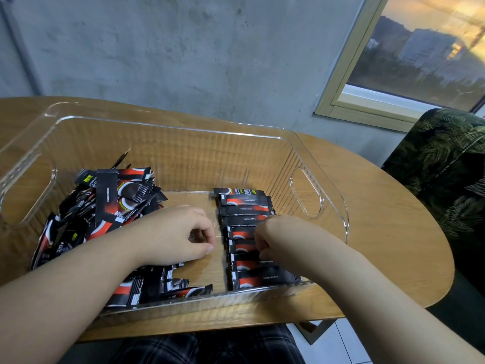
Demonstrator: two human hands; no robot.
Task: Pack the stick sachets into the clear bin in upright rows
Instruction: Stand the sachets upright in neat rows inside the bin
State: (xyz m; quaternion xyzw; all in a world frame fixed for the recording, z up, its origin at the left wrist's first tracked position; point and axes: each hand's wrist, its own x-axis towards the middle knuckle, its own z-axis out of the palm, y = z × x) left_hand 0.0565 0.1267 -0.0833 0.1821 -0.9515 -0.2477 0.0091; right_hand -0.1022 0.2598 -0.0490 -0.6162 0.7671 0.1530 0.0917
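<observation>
One clear bin (319, 195) sits on a wooden table (393, 232), taking up most of the middle of the frame. Inside there are two groups of black-and-red sachets. On the right side of the bin there's a neat row (245, 224), overlapping one behind the next, running from the near wall toward the far one; I count about nine, though the hand covers part of it. On the left is a loose pile (110, 206), all jumbled, too tangled to count properly but easily a couple dozen.

Both hands are down in the bin. The left hand (178, 235) is near the centre, fingers curled in with thumb meeting fingertips, and I can't tell if anything's pinched in there. The right hand (278, 243) is on the row, fingers curled onto the sachets mid-row.

Upper right: one window (420, 48). Far right: a leafy-patterned chair (446, 169).
</observation>
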